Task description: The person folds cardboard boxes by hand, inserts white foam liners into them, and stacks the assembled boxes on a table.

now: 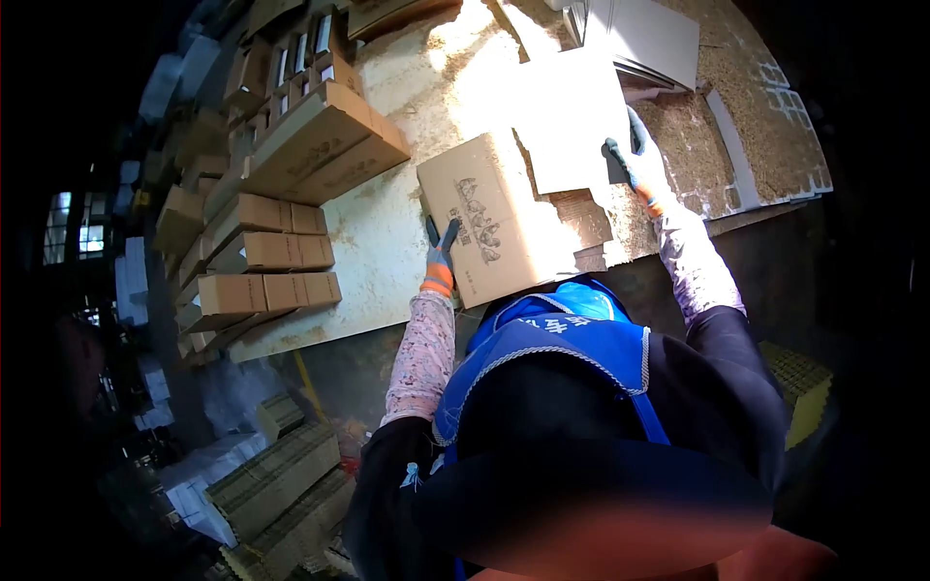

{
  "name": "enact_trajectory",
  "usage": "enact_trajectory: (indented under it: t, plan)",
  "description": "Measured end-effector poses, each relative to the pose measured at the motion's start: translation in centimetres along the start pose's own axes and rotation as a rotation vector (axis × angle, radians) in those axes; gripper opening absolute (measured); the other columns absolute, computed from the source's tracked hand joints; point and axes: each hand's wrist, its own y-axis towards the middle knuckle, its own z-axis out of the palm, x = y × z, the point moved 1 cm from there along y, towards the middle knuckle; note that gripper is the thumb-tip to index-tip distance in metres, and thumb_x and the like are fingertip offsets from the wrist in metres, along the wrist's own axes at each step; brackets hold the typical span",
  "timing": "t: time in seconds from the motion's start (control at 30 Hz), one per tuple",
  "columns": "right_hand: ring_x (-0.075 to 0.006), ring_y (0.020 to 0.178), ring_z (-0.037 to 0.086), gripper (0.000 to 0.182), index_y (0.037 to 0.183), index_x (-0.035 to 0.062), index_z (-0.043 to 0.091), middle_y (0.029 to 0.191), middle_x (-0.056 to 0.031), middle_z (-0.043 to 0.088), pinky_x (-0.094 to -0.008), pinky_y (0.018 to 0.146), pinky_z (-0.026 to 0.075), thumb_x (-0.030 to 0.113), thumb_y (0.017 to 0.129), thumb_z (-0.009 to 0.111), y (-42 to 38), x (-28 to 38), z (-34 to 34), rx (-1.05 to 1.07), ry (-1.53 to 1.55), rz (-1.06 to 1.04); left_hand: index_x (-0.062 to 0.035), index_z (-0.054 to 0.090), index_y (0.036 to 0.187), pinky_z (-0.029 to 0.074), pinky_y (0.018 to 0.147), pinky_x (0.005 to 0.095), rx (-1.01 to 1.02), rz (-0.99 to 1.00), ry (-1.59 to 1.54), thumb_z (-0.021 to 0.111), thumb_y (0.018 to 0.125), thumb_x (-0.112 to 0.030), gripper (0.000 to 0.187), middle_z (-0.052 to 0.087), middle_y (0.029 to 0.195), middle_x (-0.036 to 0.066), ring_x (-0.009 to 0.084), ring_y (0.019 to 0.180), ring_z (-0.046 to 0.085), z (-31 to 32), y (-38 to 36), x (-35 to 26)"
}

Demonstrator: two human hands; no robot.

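A flat brown cardboard box [484, 228] with dark printing lies tilted on the table in front of my body. My left hand [441, 254], in a grey and orange glove, grips its left edge, with the thumb on the printed face. To the right is a square white board [572, 121], very bright in the sunlight. My right hand [641, 167], gloved alike, holds this board at its right edge, thumb toward the board and fingers along the side. The board's underside and the fingertips there are partly hidden.
Several brown cartons [320, 145] stand stacked at the table's left side. More white panels [649, 39] lean at the far right. Torn brown cardboard [581, 223] lies under the white board. Bundled stacks [281, 474] sit on the floor below left.
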Motion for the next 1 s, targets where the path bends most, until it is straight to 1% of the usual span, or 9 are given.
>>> enact_trajectory:
  t: [0.07, 0.2, 0.27, 0.4, 0.43, 0.6, 0.87, 0.97, 1.0]
  plan:
    - [-0.0232, 0.124, 0.043, 0.080, 0.140, 0.0018, 0.031, 0.136, -0.0175, 0.043, -0.0322, 0.103, 0.033, 0.027, 0.077, 0.074, -3.4, -2.0, 1.8, 0.085, -0.023, 0.068, -0.0013, 0.055, 0.121, 0.053, 0.076, 0.0338, -0.005, 0.108, 0.067, 0.072, 0.078, -0.023, 0.051, 0.063, 0.106, 0.009, 0.0213, 0.091, 0.062, -0.5, 0.6, 0.4]
    - [-0.0236, 0.129, 0.036, 0.084, 0.141, -0.0010, 0.028, 0.141, -0.0178, 0.037, -0.0323, 0.106, 0.029, 0.029, 0.077, 0.073, -6.5, -2.9, 1.9, 0.172, 0.064, 0.154, -0.0038, 0.054, 0.124, 0.052, 0.076, 0.0348, -0.003, 0.013, 0.055, 0.072, 0.078, -0.023, 0.053, 0.062, 0.107, 0.009, 0.0215, 0.090, 0.061, -1.3, 1.2, 0.6]
    - [-0.0237, 0.129, 0.036, 0.083, 0.141, -0.0013, 0.027, 0.142, -0.0176, 0.036, -0.0321, 0.107, 0.028, 0.026, 0.077, 0.072, -7.4, -2.6, 1.9, 0.236, 0.096, 0.225, -0.0054, 0.051, 0.127, 0.052, 0.079, 0.0350, 0.029, 0.163, 0.135, 0.068, 0.082, -0.033, 0.056, 0.061, 0.111, 0.010, 0.0235, 0.094, 0.061, -1.4, 1.7, 0.9]
    - [-0.0280, 0.134, 0.028, 0.077, 0.140, -0.0003, 0.030, 0.142, -0.0195, 0.033, -0.0364, 0.111, 0.020, 0.024, 0.078, 0.068, -7.9, -5.7, 4.3, 0.206, -0.282, 0.138, -0.0057, 0.050, 0.128, 0.053, 0.077, 0.0357, 0.065, 0.018, 0.068, 0.067, 0.083, -0.033, 0.056, 0.061, 0.111, 0.010, 0.0235, 0.092, 0.062, -0.3, 0.5, 0.2]
    - [-0.0301, 0.134, 0.026, 0.076, 0.139, 0.0007, 0.031, 0.143, -0.0207, 0.032, -0.0382, 0.111, 0.019, 0.025, 0.077, 0.068, -7.8, -3.6, 4.5, 0.247, -0.135, 0.163, -0.0060, 0.051, 0.126, 0.053, 0.078, 0.0367, 0.068, -0.008, 0.057, 0.067, 0.082, -0.030, 0.053, 0.061, 0.111, 0.009, 0.0238, 0.093, 0.062, -0.1, 0.2, -0.1]
    - [-0.0338, 0.134, 0.025, 0.075, 0.139, 0.0018, 0.032, 0.142, -0.0223, 0.032, -0.0409, 0.111, 0.019, 0.026, 0.077, 0.067, -7.0, -7.1, 5.3, 0.284, -0.167, 0.134, -0.0056, 0.051, 0.125, 0.053, 0.076, 0.0357, 0.063, 0.003, 0.037, 0.067, 0.082, -0.032, 0.053, 0.062, 0.109, 0.009, 0.0219, 0.090, 0.062, -0.1, -0.1, 0.0]
    - [-0.0348, 0.131, 0.029, 0.073, 0.136, 0.0020, 0.037, 0.139, -0.0210, 0.036, -0.0411, 0.110, 0.021, 0.029, 0.076, 0.068, -5.5, 0.3, 6.9, 0.431, -0.490, -0.087, -0.0044, 0.052, 0.125, 0.050, 0.084, 0.0349, 0.072, 0.097, -0.131, 0.067, 0.083, -0.027, 0.050, 0.061, 0.114, 0.009, 0.0225, 0.101, 0.059, -0.1, -0.9, 1.3]
    - [-0.0342, 0.130, 0.030, 0.072, 0.136, 0.0027, 0.036, 0.138, -0.0211, 0.036, -0.0399, 0.109, 0.022, 0.034, 0.078, 0.067, -3.6, 2.7, 7.0, 0.493, -0.370, -0.067, -0.0037, 0.048, 0.128, 0.049, 0.088, 0.0366, 0.184, 0.153, -0.299, 0.065, 0.085, -0.027, 0.052, 0.058, 0.119, 0.011, 0.0246, 0.104, 0.058, 2.2, -2.0, 1.4]
    - [-0.0286, 0.125, 0.039, 0.066, 0.137, 0.0030, 0.036, 0.134, -0.0192, 0.042, -0.0366, 0.105, 0.030, 0.030, 0.083, 0.064, -2.9, 3.3, 6.7, 0.514, -0.309, 0.006, -0.0032, 0.046, 0.129, 0.049, 0.090, 0.0378, 0.235, 0.175, -0.354, 0.064, 0.086, -0.027, 0.053, 0.057, 0.121, 0.012, 0.0257, 0.105, 0.058, 3.2, -2.6, 1.5]
